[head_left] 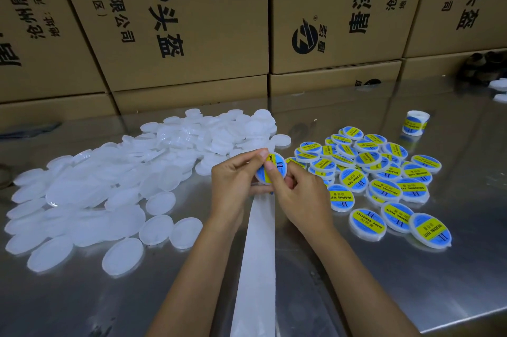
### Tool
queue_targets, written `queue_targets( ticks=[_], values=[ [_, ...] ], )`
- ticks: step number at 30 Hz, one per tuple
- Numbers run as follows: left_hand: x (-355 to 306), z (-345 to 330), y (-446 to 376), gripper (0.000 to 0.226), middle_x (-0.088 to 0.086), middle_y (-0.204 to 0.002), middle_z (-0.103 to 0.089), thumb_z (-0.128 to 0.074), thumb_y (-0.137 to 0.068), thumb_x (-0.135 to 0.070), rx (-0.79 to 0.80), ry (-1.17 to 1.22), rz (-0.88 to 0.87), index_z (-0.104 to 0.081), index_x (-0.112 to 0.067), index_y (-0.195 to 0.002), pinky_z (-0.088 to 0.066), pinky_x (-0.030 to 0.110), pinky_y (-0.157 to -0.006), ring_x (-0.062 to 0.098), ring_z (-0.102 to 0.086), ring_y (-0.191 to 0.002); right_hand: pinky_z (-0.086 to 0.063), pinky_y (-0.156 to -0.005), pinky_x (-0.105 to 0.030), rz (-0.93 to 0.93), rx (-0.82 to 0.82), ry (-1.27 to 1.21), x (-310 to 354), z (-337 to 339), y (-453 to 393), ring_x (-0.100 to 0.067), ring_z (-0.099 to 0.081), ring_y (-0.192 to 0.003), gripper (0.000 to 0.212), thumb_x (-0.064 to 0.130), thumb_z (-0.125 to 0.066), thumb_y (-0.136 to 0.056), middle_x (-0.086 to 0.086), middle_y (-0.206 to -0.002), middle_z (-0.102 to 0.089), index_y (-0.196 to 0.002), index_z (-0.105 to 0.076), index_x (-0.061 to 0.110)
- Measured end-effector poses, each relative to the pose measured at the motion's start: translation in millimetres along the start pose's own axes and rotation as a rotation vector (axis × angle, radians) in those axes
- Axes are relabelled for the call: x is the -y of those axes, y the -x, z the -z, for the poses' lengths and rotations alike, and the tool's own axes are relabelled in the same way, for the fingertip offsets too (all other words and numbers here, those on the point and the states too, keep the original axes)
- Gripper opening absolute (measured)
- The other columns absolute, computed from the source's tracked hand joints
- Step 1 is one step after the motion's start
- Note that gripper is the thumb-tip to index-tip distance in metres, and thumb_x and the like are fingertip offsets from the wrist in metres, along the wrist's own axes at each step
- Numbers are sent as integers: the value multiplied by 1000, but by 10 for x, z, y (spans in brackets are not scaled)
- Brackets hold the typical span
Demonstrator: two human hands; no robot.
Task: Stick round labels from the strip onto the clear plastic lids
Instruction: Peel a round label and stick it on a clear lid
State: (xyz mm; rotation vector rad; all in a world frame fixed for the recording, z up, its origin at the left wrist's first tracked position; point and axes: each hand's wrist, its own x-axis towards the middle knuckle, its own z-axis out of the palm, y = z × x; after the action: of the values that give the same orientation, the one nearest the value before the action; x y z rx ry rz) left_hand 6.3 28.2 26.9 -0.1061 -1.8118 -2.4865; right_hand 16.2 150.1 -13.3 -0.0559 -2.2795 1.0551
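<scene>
Head view: both hands [270, 185] around labelled lid [274, 169].

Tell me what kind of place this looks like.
Probably a small packing or warehouse workroom: stacked printed cartons line the back of a steel table, with a heap of plain lids on one side and labelled lids on the other.

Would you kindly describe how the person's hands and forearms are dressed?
Both the left hand and the right hand are bare, without gloves, rings or a watch. The forearms are uncovered as far as the frame's lower edge; no sleeve shows. The fingernails look short and unpainted.
</scene>
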Motion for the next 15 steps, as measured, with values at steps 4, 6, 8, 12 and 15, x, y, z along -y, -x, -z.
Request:
queue_targets(
  ticks=[4,6,8,12,15],
  values=[
    [-11,-4,2,14,12,-99,-77,-70,-93,-13,51,-37,10,-78,-6,-103,-62,33,-63,24,-75,-82,-32,-51,-32,-18,10,-19,26,-6,6,-15,-46,-56,54,60,-37,-97,2,-53,-47,-61,-39,20],
    [-4,-19,4,15,10,-96,-77,-67,-94,-5,101,-48,35,-75,-8,-106,-62,32,-65,22,-74,-81,-30,-54,-33,-49,-2,-55,21,-1,-9,-18,-45,-58,51,49,-36,-102,4,-51,-47,-59,-38,22],
    [0,-42,12,22,9,-97,-78,-64,-94,3,136,-50,48,-73,-10,-109,-62,31,-68,22,-74,-81,-31,-55,-33,-95,4,-115,20,1,-32,-17,-43,-57,51,43,-37,-104,6,-48,-44,-57,-36,25],
    [-5,-42,21,30,5,-92,-78,-61,-93,10,114,-9,12,-69,-9,-115,-61,28,-68,22,-75,-84,-34,-56,-32,-154,83,-306,-15,-20,-61,-7,-44,-55,42,41,-44,-102,12,-54,-50,-67,-45,17],
    [-11,-20,9,31,6,-91,-78,-60,-93,10,89,34,-12,-66,-9,-117,-60,27,-69,22,-75,-91,-35,-57,-30,-139,163,-378,-30,-44,-55,-4,-41,-53,31,37,-49,-101,12,-58,-49,-79,-46,15]
  ],
)
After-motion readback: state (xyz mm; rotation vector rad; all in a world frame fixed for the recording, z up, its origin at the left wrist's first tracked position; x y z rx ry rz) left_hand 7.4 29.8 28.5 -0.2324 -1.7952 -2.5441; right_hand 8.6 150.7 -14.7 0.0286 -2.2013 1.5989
